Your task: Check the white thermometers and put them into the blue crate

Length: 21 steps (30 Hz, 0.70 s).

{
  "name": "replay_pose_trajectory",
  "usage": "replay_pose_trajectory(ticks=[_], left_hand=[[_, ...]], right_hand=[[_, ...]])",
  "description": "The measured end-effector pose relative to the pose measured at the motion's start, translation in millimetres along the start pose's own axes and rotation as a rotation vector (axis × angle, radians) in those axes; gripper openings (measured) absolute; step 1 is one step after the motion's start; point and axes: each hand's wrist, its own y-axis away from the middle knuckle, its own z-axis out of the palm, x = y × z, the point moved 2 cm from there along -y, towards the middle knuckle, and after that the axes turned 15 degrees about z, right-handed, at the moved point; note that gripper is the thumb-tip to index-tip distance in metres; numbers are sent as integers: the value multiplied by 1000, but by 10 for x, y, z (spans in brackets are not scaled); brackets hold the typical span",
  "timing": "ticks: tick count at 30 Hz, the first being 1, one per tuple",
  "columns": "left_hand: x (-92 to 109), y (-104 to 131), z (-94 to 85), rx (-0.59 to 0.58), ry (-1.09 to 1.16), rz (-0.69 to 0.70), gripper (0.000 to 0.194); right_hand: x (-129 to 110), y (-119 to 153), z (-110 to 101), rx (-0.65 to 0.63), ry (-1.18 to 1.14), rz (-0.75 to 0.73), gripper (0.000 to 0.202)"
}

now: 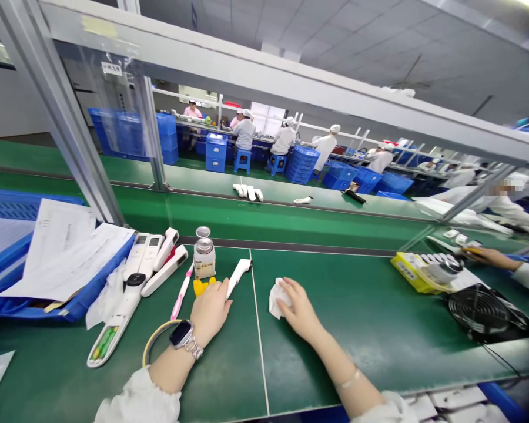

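Observation:
My left hand (209,311), with a watch (183,335) on its wrist, is closed around the lower part of a white handheld device (239,274) that looks like a forehead thermometer. Its dark-tipped head sticks out beyond my fingers. My right hand (300,310) grips a crumpled white wipe (277,299) just above the green bench (357,346). Next to my left hand lie a yellow object (201,286), a pink-and-white brush (182,292) and a glass bottle with a metal pump top (204,257). A yellow cord (152,341) loops by the watch.
Several similar white devices (147,252) are piled at left, one with green batteries (103,343) showing. A blue bin (62,308) holds papers. At right are a yellow tray (412,276), a black fan (478,308) and a co-worker's hand (489,257). A conveyor (194,182) runs behind.

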Motion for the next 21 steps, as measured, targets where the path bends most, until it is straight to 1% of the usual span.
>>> replay_pose_trajectory(ticks=[1, 3, 6, 8, 12, 15, 21], left_hand=[[13, -2, 8, -8, -8, 0, 34], [39, -7, 17, -19, -19, 14, 33], [88, -3, 32, -35, -6, 65, 37], [127, 18, 56, -49, 46, 113, 38], [181, 70, 131, -92, 229, 211, 39], [182, 85, 183, -121, 322, 232, 41], [161, 90, 203, -119, 325, 238, 47]], right_hand=[[-70, 9, 68, -43, 4, -22, 37], [-165, 33, 137, -102, 12, -54, 35], [-220, 76, 119, -136, 24, -66, 34], [-220, 116, 79, -140, 35, -59, 35], [-197, 200, 29, -121, 69, -34, 34], [-184, 233, 29, -97, 90, -14, 33], [-180, 258, 39, -63, 100, -6, 31]])
